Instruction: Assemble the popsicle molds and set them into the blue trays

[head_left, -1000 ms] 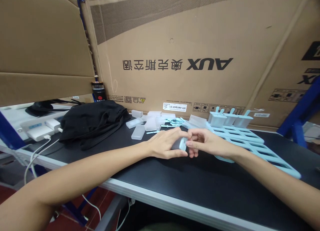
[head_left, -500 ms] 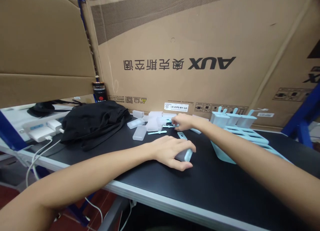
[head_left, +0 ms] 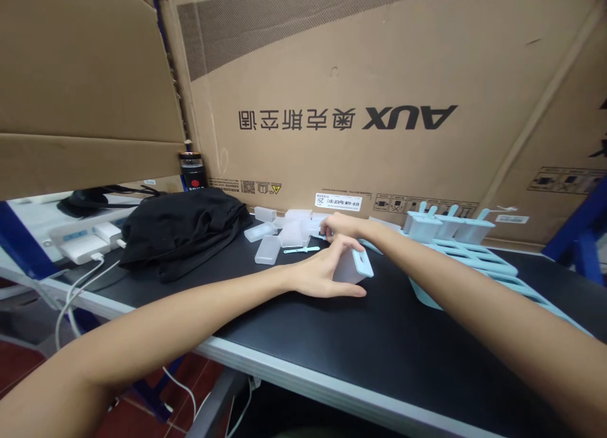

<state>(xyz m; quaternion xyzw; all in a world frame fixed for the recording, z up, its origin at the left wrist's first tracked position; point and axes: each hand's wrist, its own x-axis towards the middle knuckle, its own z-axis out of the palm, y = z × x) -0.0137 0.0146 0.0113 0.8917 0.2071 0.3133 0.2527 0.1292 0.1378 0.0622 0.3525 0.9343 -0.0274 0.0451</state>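
Observation:
My left hand (head_left: pixel 323 272) is wrapped around a translucent popsicle mold (head_left: pixel 345 268), thumb and forefinger along its sides. On the mold's end sits a light-blue slotted lid (head_left: pixel 363 263), facing right. Just behind it, my right hand (head_left: pixel 342 225) reaches across to the loose parts with fingertips pinched together. What lies between those fingertips is too hidden to make out. Close by are several frosted mold cups (head_left: pixel 293 234), piled together. A light-blue popsicle stick (head_left: pixel 302 249) lies on the black tabletop in front of them.
At right a light-blue mold rack (head_left: pixel 474 256) holds several lidded molds (head_left: pixel 423 225) with sticks upright, partly behind my right forearm. A black cloth bag (head_left: pixel 183 229), a white charger (head_left: pixel 85 245) with cables and a dark jar (head_left: pixel 192 171) stand left. A large cardboard box (head_left: pixel 303 153) closes off the back.
The mold in my left hand has turned and tilted up, so its slotted lid now shows. My left hand has risen toward my right hand, whose fingers remain at the pile.

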